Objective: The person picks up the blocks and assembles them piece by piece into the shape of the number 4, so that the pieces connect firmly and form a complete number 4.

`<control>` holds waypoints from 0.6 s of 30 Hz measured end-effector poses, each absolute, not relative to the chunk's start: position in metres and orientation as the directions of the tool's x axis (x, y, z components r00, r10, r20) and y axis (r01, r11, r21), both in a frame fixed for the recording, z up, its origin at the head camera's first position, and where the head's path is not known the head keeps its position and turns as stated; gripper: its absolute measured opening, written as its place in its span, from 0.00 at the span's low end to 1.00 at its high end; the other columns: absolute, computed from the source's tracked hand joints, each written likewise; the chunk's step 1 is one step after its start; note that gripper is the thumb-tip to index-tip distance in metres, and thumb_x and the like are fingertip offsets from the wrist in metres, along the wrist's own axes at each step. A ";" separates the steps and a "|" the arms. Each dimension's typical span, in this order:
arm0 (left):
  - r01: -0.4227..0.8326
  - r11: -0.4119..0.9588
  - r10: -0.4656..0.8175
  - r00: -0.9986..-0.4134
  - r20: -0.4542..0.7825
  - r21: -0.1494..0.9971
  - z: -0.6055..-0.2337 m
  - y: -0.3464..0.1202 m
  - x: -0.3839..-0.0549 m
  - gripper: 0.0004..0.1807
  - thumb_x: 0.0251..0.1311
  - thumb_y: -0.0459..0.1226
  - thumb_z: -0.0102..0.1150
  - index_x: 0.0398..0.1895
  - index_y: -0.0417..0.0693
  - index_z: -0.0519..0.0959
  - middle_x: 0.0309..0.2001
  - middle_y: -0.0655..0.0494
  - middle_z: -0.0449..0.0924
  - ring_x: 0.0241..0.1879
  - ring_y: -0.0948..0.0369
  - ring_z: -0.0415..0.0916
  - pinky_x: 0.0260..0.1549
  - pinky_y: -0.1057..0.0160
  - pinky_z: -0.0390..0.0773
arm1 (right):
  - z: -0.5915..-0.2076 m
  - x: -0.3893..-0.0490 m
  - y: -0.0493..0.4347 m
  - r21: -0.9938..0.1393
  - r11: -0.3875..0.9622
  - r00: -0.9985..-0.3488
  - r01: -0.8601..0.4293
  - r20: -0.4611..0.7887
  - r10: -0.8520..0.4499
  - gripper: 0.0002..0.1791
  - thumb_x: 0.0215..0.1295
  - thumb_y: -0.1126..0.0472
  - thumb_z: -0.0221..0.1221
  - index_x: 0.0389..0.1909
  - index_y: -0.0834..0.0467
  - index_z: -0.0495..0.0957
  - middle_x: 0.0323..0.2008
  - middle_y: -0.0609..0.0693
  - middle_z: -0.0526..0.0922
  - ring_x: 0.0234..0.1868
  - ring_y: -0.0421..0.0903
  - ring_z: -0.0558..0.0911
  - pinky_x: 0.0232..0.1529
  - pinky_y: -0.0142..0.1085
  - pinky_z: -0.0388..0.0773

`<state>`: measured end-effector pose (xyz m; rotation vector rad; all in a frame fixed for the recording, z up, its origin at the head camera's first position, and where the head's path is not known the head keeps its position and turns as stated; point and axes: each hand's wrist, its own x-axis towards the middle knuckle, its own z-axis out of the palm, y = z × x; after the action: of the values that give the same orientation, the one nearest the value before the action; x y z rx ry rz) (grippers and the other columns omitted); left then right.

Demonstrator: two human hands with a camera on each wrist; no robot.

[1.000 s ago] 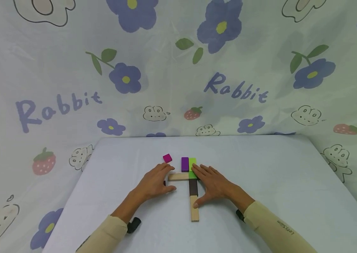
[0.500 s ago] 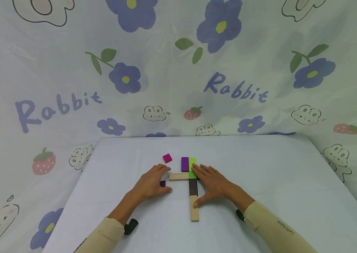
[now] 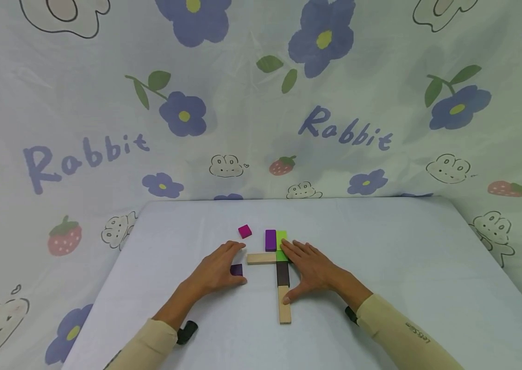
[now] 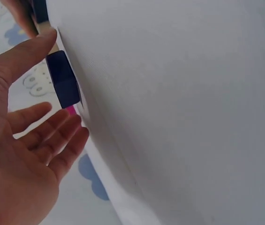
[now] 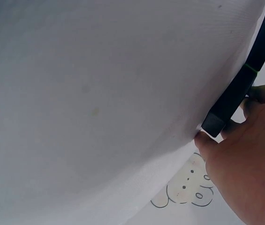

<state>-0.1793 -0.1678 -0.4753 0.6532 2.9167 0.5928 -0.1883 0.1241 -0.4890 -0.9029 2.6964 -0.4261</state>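
On the white table, a dark purple block [image 3: 237, 269] lies between the spread thumb and fingers of my left hand [image 3: 214, 268]. The left wrist view shows this dark block [image 4: 63, 79] with gaps on both sides. My right hand [image 3: 313, 270] rests over a column of blocks, fingers fairly straight. Its fingertips touch the lime block [image 3: 281, 235] and green block [image 3: 281, 256]; its thumb lies on the lower pale wooden block [image 3: 285, 312]. Between them sits a dark brown block [image 3: 283, 274]. A second pale wooden block [image 3: 261, 258] extends left from the column.
A purple block [image 3: 270, 240] stands against the lime block's left side. Farther left is a small magenta cube [image 3: 244, 232], set at an angle. The white table [image 3: 381, 231] ends at a patterned cloth [image 3: 251, 113] behind. Black wrist devices [image 3: 187, 333] hang below both forearms.
My left hand has drawn back slightly to the left, and the dark purple block now shows more between its thumb and fingers. The right hand and the column of blocks look unmoved.
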 end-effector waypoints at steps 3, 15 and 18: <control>0.389 0.836 0.427 -0.904 -0.014 0.387 -0.476 -0.169 -0.179 0.45 0.49 0.47 0.79 0.70 0.44 0.69 0.66 0.46 0.71 0.65 0.48 0.70 0.61 0.46 0.74 | -0.489 -0.188 0.124 -0.350 0.766 -0.772 -0.538 -0.160 -0.615 0.76 0.38 0.19 0.67 0.82 0.54 0.46 0.81 0.48 0.46 0.80 0.54 0.48 0.77 0.52 0.45; 0.382 0.842 0.429 -0.902 -0.044 0.381 -0.475 -0.172 -0.179 0.43 0.51 0.46 0.79 0.68 0.42 0.71 0.64 0.47 0.74 0.65 0.48 0.71 0.63 0.47 0.72 | -0.489 -0.188 0.124 -0.356 0.773 -0.780 -0.525 -0.162 -0.604 0.76 0.37 0.18 0.67 0.82 0.53 0.46 0.81 0.48 0.46 0.80 0.54 0.49 0.77 0.53 0.45; 0.376 0.845 0.426 -0.903 -0.054 0.379 -0.476 -0.172 -0.180 0.41 0.51 0.45 0.78 0.68 0.42 0.72 0.63 0.48 0.75 0.64 0.49 0.71 0.63 0.48 0.72 | -0.489 -0.187 0.124 -0.353 0.777 -0.782 -0.521 -0.168 -0.601 0.76 0.37 0.18 0.66 0.82 0.53 0.46 0.81 0.47 0.46 0.80 0.54 0.48 0.77 0.52 0.44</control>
<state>-0.1798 -0.1719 -0.4760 0.6310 2.8856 0.5507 -0.1875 0.1242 -0.4891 -0.8707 2.6991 -0.4203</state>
